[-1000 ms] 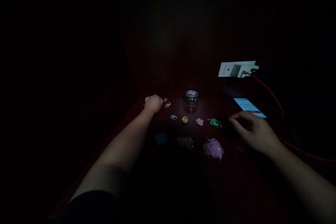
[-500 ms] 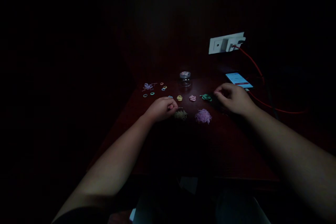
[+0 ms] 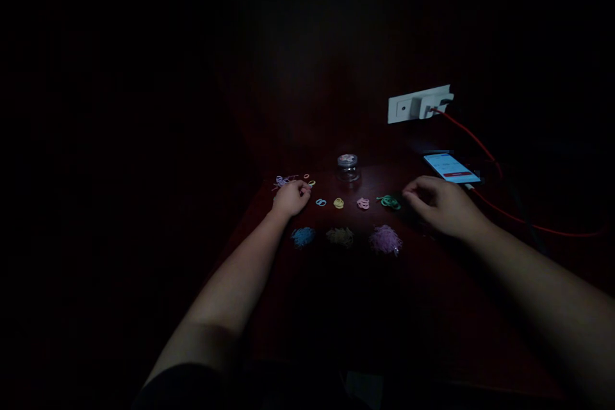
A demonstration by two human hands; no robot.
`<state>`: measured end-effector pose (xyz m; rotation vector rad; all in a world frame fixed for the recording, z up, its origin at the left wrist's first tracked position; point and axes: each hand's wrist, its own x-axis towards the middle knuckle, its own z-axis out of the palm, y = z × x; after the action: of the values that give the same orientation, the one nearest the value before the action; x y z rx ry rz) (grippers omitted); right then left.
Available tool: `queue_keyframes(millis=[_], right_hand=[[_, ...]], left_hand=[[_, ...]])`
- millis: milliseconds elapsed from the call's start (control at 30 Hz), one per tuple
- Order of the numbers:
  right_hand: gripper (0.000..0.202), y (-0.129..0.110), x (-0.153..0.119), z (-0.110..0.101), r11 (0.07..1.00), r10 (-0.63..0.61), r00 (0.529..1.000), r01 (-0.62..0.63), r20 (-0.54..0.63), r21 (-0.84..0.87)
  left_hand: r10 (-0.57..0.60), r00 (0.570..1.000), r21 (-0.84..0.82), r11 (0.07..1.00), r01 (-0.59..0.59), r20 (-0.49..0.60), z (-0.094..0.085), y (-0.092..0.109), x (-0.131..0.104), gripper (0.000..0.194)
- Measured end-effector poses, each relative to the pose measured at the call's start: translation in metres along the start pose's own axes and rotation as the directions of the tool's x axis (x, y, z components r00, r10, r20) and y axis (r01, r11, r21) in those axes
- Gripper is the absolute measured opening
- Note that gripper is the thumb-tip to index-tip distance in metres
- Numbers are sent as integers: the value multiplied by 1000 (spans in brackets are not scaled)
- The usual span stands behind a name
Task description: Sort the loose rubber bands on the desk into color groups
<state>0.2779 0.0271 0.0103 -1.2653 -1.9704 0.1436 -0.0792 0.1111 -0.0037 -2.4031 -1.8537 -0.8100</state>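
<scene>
My left hand has its fingers pinched together beside a yellow band and the scattered purple bands; what they hold is too small to make out. My right hand is pinched just right of the green bands, its fingertips' contents too small to tell. Between the hands lie small groups of light blue bands, yellow bands and pink bands. Nearer me are a blue pile, a dull yellowish pile and a purple pile.
A clear lidded jar stands behind the bands on the dark red table. At the right lies a lit phone, with a red cable near it and a wall socket above.
My left hand has moved away and to the left, from beside the dull pile to the scattered bands, uncovering the blue pile. My right hand stays near the green bands. The view has shifted.
</scene>
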Motion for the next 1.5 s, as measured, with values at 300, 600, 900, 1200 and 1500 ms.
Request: queue_keyframes(millis=[300,600,900,1200,1500], right_hand=[[18,-1,0,0,1000,-26,1000,26,-6,2],[15,-4,0,1,998,-63,998,63,-2,3],[15,-6,1,3,998,-59,998,59,6,13],[17,-6,1,2,997,-77,997,77,19,22],[18,-5,0,2,997,-71,997,71,30,19]], left_hand=[[-150,977,286,953,101,155,29,-4,68,30],[82,992,0,997,-83,95,25,9,53,21],[517,854,-261,833,-488,53,8,40,11,16],[483,873,-273,851,-448,72,15,35,9,12],[-112,993,-33,993,113,29,5,-42,38,26]])
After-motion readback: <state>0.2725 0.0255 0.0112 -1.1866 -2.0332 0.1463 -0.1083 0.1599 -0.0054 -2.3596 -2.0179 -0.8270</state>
